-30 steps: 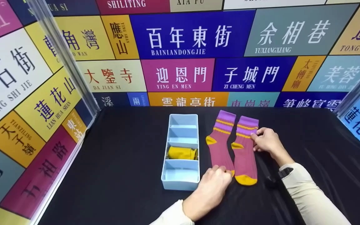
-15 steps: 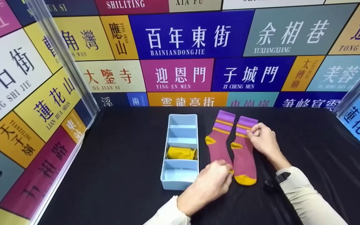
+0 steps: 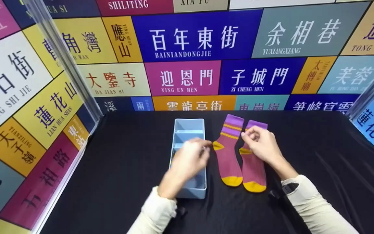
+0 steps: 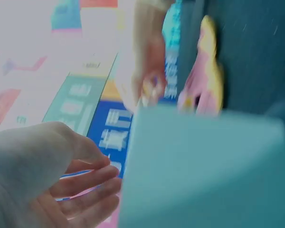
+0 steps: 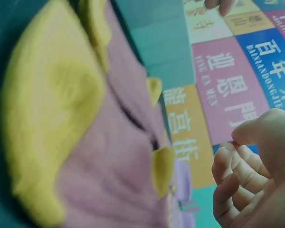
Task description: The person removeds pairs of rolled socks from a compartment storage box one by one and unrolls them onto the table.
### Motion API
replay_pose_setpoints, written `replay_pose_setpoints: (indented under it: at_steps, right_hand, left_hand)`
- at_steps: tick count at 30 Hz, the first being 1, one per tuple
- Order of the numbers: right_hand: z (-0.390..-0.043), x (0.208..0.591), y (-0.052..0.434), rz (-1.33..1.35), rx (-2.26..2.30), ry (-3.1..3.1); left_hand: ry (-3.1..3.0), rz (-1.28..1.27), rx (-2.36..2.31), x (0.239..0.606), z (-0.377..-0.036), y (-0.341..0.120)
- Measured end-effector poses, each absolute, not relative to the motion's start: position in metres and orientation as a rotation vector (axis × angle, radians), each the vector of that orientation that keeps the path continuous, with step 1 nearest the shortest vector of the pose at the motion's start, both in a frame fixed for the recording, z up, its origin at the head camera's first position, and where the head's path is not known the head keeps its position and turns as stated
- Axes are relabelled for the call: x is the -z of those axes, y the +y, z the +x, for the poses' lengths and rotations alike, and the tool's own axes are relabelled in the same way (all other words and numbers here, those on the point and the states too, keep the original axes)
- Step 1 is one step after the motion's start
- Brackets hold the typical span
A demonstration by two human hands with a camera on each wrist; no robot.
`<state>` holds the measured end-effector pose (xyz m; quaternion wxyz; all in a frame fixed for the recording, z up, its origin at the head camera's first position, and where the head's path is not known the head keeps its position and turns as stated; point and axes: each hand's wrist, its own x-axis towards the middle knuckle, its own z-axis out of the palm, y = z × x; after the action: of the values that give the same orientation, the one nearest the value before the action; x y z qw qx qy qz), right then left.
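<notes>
Your right hand (image 3: 261, 143) sits over the cuff end of the right sock (image 3: 253, 162), fingers curled at the purple striped band; it looks like a pinch on the cuff edge, though the wrist view shows only bent fingers (image 5: 237, 171) with the fabric beside them, so you cannot be sure the cloth is caught. The left sock (image 3: 227, 152) lies just to the left of that grip, touching its twin along the inner edge. Both socks run long-axis away from you, cuffs far, yellow toes near, so from your right hand the length of the pair stretches back toward your body. Your left hand (image 3: 188, 159) is blurred, hovering over the tray (image 3: 187, 125) to the left of the socks, fingers loose and spread, holding nothing; the wrist view shows the same relaxed palm (image 4: 61, 185). It is apart from the socks, with the left sock's heel just beyond its fingertips. The right hand is the nearer one to the pair. Your right forearm comes in from the near right at a slant, wrist low over the black cloth (image 3: 304, 136).
</notes>
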<state>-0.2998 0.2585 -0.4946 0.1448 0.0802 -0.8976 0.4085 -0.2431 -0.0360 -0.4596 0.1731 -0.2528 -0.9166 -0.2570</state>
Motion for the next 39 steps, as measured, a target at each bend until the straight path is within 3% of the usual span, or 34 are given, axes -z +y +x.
replay_pose_setpoints:
  at_steps: [14, 27, 39]
  right_hand:
    - [-0.288, 0.472, 0.222, 0.473, -1.302, -2.552]
    - [-0.281, 0.468, 0.184, 0.854, -1.322, -2.599]
    - [-0.276, 0.477, 0.153, 1.304, -1.207, -2.571]
  left_hand:
    - [-2.574, -0.408, 0.952, 0.473, -0.288, -0.100]
    - [-2.532, -0.186, 1.136, 0.512, -0.304, -0.110]
    - [-2.557, -0.140, 1.308, 0.523, -0.305, -0.112]
